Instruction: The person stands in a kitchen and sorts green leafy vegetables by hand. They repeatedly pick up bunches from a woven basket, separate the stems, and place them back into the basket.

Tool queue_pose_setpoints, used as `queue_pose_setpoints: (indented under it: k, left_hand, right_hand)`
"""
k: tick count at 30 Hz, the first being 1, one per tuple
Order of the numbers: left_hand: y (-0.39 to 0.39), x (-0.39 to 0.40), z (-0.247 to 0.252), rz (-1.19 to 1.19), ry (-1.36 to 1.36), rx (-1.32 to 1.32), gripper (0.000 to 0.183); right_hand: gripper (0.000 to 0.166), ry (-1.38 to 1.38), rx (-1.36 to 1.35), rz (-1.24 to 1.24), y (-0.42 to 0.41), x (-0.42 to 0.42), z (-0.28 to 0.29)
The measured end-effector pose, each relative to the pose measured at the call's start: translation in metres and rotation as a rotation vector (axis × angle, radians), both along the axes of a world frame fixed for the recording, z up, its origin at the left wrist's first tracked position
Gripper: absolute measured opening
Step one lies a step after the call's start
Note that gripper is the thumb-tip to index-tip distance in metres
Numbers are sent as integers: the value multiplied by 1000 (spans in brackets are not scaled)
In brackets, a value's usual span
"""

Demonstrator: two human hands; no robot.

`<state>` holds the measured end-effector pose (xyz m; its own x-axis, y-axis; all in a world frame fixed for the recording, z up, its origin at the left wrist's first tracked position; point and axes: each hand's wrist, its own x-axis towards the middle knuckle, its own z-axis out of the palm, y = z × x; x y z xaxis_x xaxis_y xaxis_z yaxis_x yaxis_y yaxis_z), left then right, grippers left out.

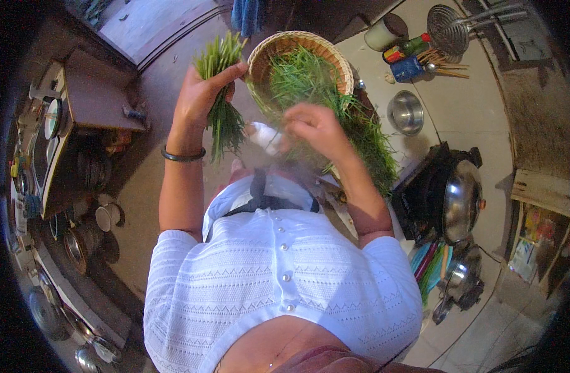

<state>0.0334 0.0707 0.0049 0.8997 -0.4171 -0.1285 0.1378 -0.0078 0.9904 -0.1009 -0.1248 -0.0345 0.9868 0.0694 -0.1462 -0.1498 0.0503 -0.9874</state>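
My left hand (205,91) is closed around a bunch of long thin green stalks (222,56). Their pale cut ends point up and away from me, and the darker leafy ends hang below the hand. To its right stands a round wicker basket (334,46) holding loose greens (299,74). My right hand (313,123), blurred, is over the near side of the basket with its fingers curled together. Whether a stalk is between those fingers is too blurred to tell. More long greens (371,149) spread beside my right forearm.
On the tiled counter at right are a steel bowl (405,113), a blue chopstick holder (406,69), a green bottle (415,45) and a lidded wok (462,203) on a black stove. A cabinet (93,93) stands at left, with a white cup (107,217) below it.
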Motion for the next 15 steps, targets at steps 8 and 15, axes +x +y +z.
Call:
queue_pose_setpoints:
  k: [8, 15]
  left_hand:
    - [16, -14, 16, 55, 87, -65, 18]
    - [21, -5, -4, 47, 92, -168, 17]
  right_hand:
    - [23, 126, -387, -474, -91, -63, 16]
    - [20, -86, -1413, -483, -135, -58, -35]
